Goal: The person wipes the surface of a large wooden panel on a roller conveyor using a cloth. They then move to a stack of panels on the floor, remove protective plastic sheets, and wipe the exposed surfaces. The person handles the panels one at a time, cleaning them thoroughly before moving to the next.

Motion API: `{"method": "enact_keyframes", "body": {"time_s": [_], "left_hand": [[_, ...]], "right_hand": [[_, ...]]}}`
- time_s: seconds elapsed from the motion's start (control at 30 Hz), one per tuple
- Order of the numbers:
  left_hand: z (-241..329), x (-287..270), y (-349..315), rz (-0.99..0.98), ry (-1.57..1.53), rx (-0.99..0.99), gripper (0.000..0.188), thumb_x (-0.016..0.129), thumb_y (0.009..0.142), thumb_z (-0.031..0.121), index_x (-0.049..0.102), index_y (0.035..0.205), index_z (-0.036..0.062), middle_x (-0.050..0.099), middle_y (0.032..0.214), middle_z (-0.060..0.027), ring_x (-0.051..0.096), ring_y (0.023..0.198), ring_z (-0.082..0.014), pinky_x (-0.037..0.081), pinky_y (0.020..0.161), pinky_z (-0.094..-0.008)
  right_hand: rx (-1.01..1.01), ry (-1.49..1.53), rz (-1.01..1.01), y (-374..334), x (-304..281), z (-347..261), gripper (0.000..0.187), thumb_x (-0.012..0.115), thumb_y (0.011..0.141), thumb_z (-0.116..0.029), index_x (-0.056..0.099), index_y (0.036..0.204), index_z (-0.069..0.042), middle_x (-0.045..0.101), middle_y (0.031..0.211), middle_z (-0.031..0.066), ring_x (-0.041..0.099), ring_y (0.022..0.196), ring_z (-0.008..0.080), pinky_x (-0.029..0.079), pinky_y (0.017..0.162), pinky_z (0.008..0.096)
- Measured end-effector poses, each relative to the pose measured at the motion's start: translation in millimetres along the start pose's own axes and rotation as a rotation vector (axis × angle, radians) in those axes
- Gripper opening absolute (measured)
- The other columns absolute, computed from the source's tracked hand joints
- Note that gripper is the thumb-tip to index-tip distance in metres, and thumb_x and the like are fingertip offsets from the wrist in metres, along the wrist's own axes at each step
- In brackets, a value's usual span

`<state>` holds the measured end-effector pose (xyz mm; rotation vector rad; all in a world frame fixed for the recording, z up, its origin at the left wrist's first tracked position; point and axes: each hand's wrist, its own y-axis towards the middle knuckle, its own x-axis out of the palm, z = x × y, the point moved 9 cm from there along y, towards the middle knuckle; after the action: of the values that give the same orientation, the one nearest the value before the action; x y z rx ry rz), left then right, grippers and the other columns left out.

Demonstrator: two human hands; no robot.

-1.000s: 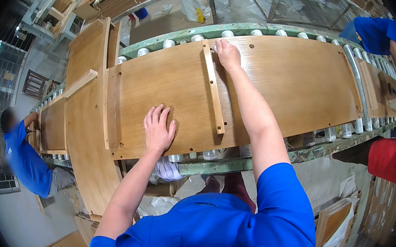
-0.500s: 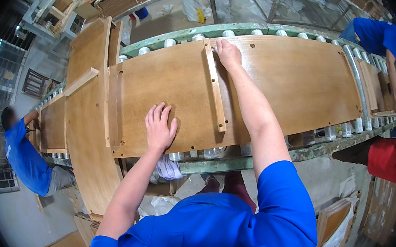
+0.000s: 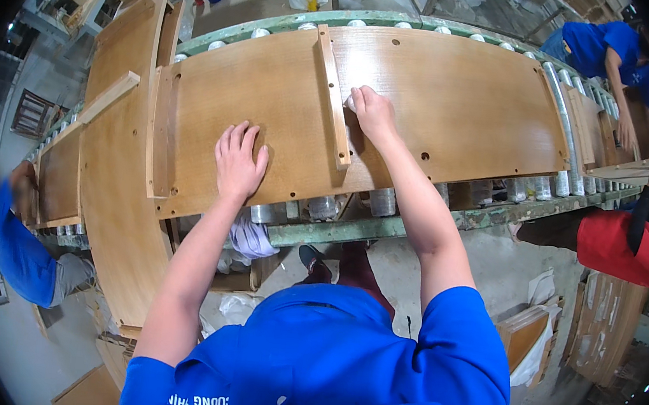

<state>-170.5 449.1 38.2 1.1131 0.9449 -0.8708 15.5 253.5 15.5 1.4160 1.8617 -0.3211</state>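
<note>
A long brown wooden panel (image 3: 224, 107) lies flat before me, with holes near its edges. A pale wooden strip (image 3: 333, 98) with several holes runs across its middle. My left hand (image 3: 239, 161) rests on the panel left of the strip, fingers spread, holding nothing. Right of the strip, my right hand (image 3: 373, 115) is closed, fingertips pinching a small white wad (image 3: 351, 102), perhaps cloth, against the strip's right side. Most of the wad is hidden by the fingers. Another strip (image 3: 162, 132) stands along the panel's left end.
A green-framed roller conveyor (image 3: 322, 232) carries the panel. Another long wooden panel (image 3: 117, 206) lies crosswise at the left. One co-worker in blue (image 3: 21, 232) is at the left; people in blue (image 3: 597, 49) and red (image 3: 623, 247) handle wooden parts at the right. White cloth (image 3: 251, 238) hangs at the conveyor's near edge.
My right hand has slid along the strip toward me, from near its far end to about its middle. My left hand stays on the panel. The whole view has shifted a little.
</note>
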Motion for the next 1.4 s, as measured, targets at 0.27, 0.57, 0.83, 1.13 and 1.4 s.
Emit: {"method": "enact_keyframes", "body": {"time_s": [0.27, 0.57, 0.83, 1.13, 1.4], "left_hand": [[-3, 1, -2, 0.038, 0.013, 0.019, 0.040, 0.054, 0.082, 0.029, 0.052, 0.116, 0.0085, 0.047, 0.125, -0.0117, 0.038, 0.120, -0.0314, 0.027, 0.102, -0.0440], [1, 6, -4, -0.005, 0.034, -0.006, 0.040, 0.052, 0.084, 0.029, 0.050, 0.119, 0.0100, 0.045, 0.127, -0.0094, 0.036, 0.122, -0.0295, 0.027, 0.103, -0.0434], [8, 2, -3, 0.024, 0.024, 0.018, 0.039, 0.052, 0.084, 0.029, 0.051, 0.118, 0.0098, 0.046, 0.125, -0.0094, 0.038, 0.120, -0.0293, 0.028, 0.102, -0.0427], [-5, -2, -5, -0.002, 0.007, -0.041, 0.040, 0.052, 0.082, 0.031, 0.052, 0.116, 0.0099, 0.047, 0.124, -0.0102, 0.038, 0.120, -0.0294, 0.028, 0.102, -0.0439], [-19, 5, -13, -0.096, 0.051, -0.148, 0.047, 0.041, 0.088, 0.038, 0.046, 0.124, 0.0091, 0.040, 0.132, -0.0123, 0.032, 0.127, -0.0289, 0.023, 0.106, -0.0456]], "right_hand": [[-0.006, 0.049, -0.038, -73, -17, -1, 0.031, 0.046, 0.091, -0.032, 0.058, 0.079, -0.006, 0.060, 0.068, 0.0186, 0.059, 0.067, 0.0390, 0.046, 0.059, 0.0464], [-0.023, -0.015, -0.008, -92, -26, -5, 0.029, 0.045, 0.091, -0.031, 0.058, 0.080, -0.007, 0.059, 0.067, 0.0190, 0.059, 0.065, 0.0386, 0.046, 0.059, 0.0470], [-0.030, 0.007, -0.043, -106, -32, -4, 0.030, 0.044, 0.092, -0.031, 0.055, 0.078, -0.006, 0.059, 0.066, 0.0190, 0.058, 0.065, 0.0391, 0.045, 0.059, 0.0484], [-0.150, 0.262, -0.241, -136, -48, -27, 0.029, 0.049, 0.091, -0.030, 0.058, 0.089, -0.003, 0.061, 0.071, 0.0125, 0.058, 0.064, 0.0269, 0.045, 0.055, 0.0391], [0.522, 1.708, -0.698, -100, -12, -115, 0.036, 0.045, 0.095, -0.025, 0.041, 0.125, -0.006, 0.040, 0.070, 0.0002, 0.036, 0.059, 0.0085, 0.031, 0.055, 0.0230]]}}
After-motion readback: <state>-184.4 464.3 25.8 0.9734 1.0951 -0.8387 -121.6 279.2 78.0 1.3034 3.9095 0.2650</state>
